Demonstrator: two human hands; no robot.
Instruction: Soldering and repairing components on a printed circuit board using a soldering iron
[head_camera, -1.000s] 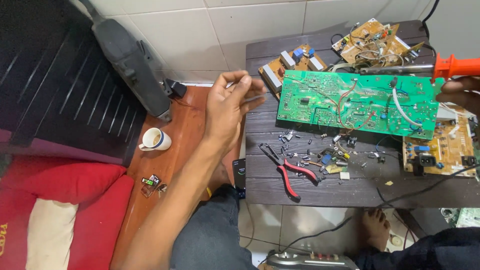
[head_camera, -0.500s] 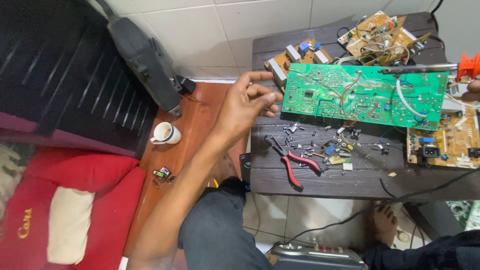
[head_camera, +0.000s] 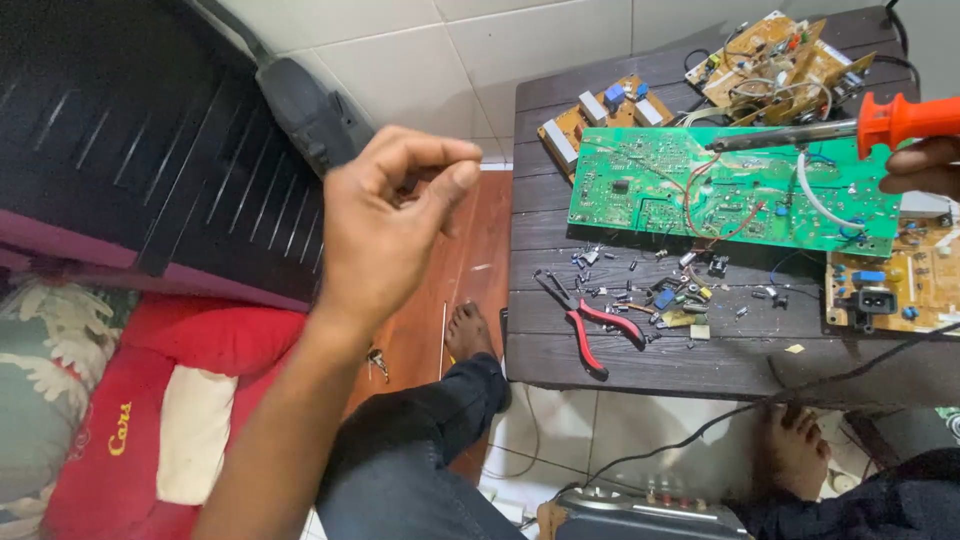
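Observation:
My left hand (head_camera: 385, 230) is lifted in the foreground, left of the dark wooden table (head_camera: 650, 365). Its thumb and fingertips are pinched together, and I see nothing between them. My right hand (head_camera: 925, 165) shows only at the right edge, gripping the orange handle of a soldering iron (head_camera: 900, 118). The iron's metal shaft reaches left over a large green circuit board (head_camera: 650, 180), which lies solder side up on the table.
Red-handled pliers (head_camera: 590, 325) and several loose components (head_camera: 670, 290) lie in front of the green board. Brown circuit boards sit at the right (head_camera: 890, 285) and back (head_camera: 780, 60). A red cushion (head_camera: 130, 430), my feet (head_camera: 800, 450) and a black device (head_camera: 640, 515) are below.
My left hand has drawn back from the green board's left edge and risen toward the camera. The view has tilted left and closer. The soldering iron stays over the board.

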